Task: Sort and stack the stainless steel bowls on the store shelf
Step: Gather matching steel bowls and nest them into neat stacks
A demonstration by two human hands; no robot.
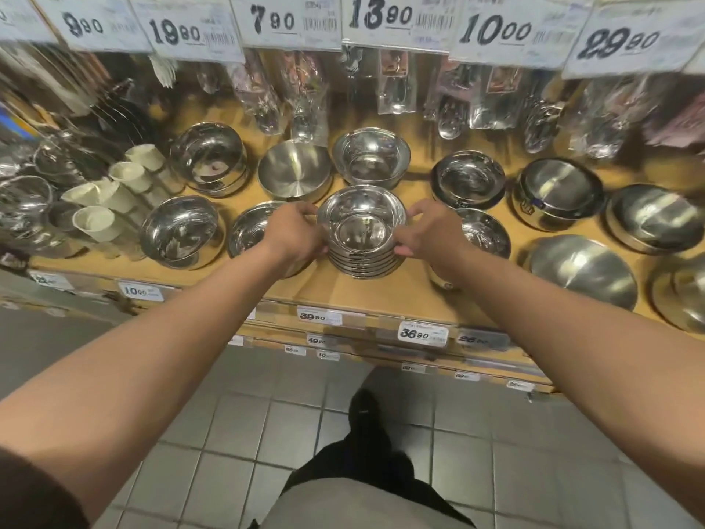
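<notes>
A stack of several nested stainless steel bowls is at the front middle of the wooden shelf. My left hand grips the stack's left rim and my right hand grips its right rim. Whether the stack rests on the shelf or hangs just above it I cannot tell. Behind it stand a brushed steel bowl and a shiny bowl stack. More bowl stacks sit at the left and at the right. A bowl is partly hidden by my left hand.
Packaged utensils hang along the shelf's back, under price cards. White plastic cups lie at the left among wire strainers. Wide upturned bowls crowd the right end. Price labels line the shelf edge above a tiled floor.
</notes>
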